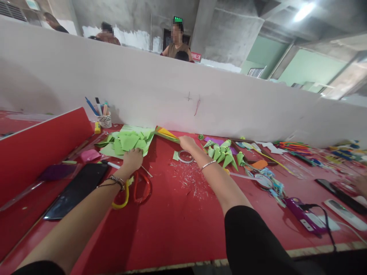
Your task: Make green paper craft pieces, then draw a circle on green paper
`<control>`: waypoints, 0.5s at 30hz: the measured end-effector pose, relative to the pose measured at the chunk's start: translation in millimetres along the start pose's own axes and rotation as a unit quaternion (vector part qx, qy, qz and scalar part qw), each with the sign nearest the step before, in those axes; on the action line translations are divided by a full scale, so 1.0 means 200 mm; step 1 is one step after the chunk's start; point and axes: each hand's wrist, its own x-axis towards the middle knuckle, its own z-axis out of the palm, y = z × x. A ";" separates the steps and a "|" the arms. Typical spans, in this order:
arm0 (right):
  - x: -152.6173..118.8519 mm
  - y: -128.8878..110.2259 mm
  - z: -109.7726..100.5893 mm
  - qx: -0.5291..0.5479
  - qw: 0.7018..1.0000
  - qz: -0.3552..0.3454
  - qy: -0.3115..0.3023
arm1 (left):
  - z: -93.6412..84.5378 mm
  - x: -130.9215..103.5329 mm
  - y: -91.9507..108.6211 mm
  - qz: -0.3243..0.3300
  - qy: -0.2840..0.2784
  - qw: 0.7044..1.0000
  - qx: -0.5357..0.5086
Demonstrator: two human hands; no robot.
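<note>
1. Nearest: table (172,236) is carrying everything; its near edge is partly cut off, and black sleeves are hiding some of it.
2. Yellow handle loop (122,205) and red handle loop (149,187) are lying by the left forearm. Blades aren't showing; can't tell if it's 1 tool or 2.
3. Left hand (133,161) is resting on the near side of the green paper pile (129,140), fingers bent. Can't tell if it's pinching a piece; fingertips are merging with the paper.
4. Paper scraps (192,179) are littering the middle, near the tape roll (180,159). Reads as cutting already done.
5. Green cones (226,157) are bunching right of the right forearm; shaping looks done there. Overlap is spoiling any count.
6. Left over, my read: pile pieces are lying loose, not looking rolled into cones.
7. Right hand (187,143) is meeting the right end of the yellow-and-green paper packet (168,133), fingers bunched. Back of hand is covering the grip, so can't tell pinch from touch.
8. Packet is lying right of the pile, near the white partition (160,91); its contents aren't showing.
</note>
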 end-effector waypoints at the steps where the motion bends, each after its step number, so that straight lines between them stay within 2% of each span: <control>1: 0.00 0.01 0.00 0.008 1.000 0.012 0.002 | 0.00 0.00 0.00 -0.002 -0.001 1.000 0.000; 9: 0.03 0.02 0.00 0.049 0.995 0.082 0.018 | -0.02 0.02 0.03 -0.023 -0.022 0.999 -0.004; 15: 0.03 0.03 0.01 0.059 0.996 0.070 0.014 | 0.01 0.03 0.03 -0.021 -0.047 0.998 -0.019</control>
